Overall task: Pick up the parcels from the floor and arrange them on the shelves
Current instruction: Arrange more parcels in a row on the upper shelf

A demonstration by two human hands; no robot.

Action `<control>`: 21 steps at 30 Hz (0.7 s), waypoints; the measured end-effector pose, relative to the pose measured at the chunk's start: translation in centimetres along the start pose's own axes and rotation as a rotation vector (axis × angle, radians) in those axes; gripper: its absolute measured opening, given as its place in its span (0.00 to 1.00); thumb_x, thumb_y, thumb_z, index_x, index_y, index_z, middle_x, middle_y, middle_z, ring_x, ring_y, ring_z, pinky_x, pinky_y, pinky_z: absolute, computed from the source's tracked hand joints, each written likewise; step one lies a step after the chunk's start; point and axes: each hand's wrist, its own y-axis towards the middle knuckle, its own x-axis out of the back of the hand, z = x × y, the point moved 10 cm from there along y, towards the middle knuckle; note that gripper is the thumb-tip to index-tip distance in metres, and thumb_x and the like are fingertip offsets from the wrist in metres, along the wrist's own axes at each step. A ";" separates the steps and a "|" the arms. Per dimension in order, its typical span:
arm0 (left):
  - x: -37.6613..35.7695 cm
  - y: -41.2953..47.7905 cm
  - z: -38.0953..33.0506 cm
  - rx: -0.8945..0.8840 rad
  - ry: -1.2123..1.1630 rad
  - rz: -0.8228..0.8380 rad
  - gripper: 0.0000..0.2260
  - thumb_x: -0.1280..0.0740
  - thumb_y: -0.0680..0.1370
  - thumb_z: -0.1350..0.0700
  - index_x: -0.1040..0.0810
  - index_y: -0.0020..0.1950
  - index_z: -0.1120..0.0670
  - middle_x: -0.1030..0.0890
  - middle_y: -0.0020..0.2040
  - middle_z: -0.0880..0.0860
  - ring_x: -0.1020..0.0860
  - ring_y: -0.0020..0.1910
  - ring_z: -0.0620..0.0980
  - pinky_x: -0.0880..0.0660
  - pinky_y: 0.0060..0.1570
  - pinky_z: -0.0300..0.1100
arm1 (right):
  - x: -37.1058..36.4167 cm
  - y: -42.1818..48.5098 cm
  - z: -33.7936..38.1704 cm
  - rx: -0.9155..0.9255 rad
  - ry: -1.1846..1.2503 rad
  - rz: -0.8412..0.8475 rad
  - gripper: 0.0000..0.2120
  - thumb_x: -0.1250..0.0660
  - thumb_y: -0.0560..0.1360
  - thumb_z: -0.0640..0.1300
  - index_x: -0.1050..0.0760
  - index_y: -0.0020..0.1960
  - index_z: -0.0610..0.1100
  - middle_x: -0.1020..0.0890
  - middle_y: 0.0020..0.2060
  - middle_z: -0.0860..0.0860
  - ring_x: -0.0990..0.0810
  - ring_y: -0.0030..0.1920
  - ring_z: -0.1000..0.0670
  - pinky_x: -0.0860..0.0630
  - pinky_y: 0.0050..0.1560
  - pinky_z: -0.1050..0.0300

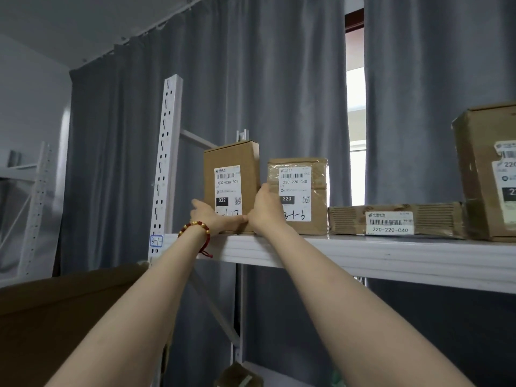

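An upright brown parcel [231,163] labelled 032-038-E01 stands at the left end of the white top shelf [363,255]. My left hand [209,216], with a red bead bracelet at the wrist, holds its lower left side. My right hand [265,210] grips its lower right edge, fingers between it and the neighbouring parcel [307,174] labelled 220-220-C40. A flat parcel [396,219] lies further right, and a tall box [485,174] stands at the right edge of the view.
A white perforated upright post [164,163] carries the shelf's left end. Grey curtains [279,79] hang behind, with a bright window gap. A large brown carton [69,317] sits low on the left. Another small parcel [240,375] shows on a lower level.
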 end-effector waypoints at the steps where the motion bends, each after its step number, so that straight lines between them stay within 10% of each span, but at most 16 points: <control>1: -0.2 0.2 0.1 -0.003 0.001 0.001 0.66 0.19 0.59 0.38 0.59 0.78 0.63 0.37 0.75 0.61 0.35 0.73 0.59 0.35 0.72 0.54 | -0.2 0.0 -0.2 -0.020 -0.010 0.001 0.26 0.31 0.75 0.33 0.39 0.69 0.35 0.27 0.64 0.38 0.24 0.62 0.38 0.26 0.58 0.47; 21: -1.1 0.3 0.4 -0.048 0.139 -0.044 0.63 0.20 0.59 0.37 0.57 0.78 0.59 0.40 0.74 0.62 0.33 0.71 0.62 0.33 0.68 0.54 | -0.7 -0.8 -0.6 -0.081 -0.110 0.023 0.12 0.30 0.74 0.35 0.25 0.57 0.36 0.23 0.58 0.39 0.21 0.54 0.39 0.28 0.45 0.55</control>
